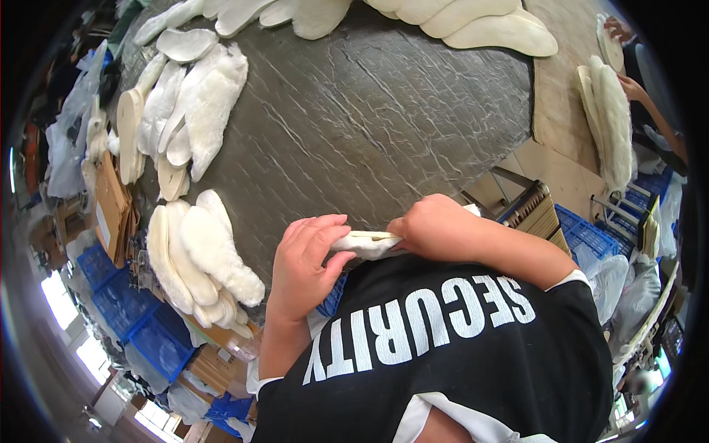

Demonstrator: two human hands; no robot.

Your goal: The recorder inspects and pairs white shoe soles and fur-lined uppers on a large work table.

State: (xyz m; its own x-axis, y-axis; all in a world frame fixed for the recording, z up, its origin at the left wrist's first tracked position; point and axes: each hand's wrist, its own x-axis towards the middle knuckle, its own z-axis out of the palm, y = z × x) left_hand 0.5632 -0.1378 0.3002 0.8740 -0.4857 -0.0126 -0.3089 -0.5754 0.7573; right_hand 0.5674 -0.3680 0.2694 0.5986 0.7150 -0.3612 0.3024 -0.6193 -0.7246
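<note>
Close to my body, at the near edge of the dark table (354, 125), I hold a cream fleece insole (367, 244) edge-on between my hands. Its white fluffy side faces down toward me, and a thin gap shows along its upper edge. My left hand (312, 255) pinches one end between thumb and fingers. Closed around the other end is my right hand (437, 227), its fingers curled in and partly hidden; a small white tip shows beyond it. Left of my left hand lies a pile of white fleece insoles (218, 244).
More insoles (210, 107) lie in stacks along the table's left side, and a row of insoles (495, 33) lines the far edge. Blue crates (159, 336) stand at the lower left. To the right are a slatted wooden piece (538, 214) and another person's hand (631, 88) beside upright insoles.
</note>
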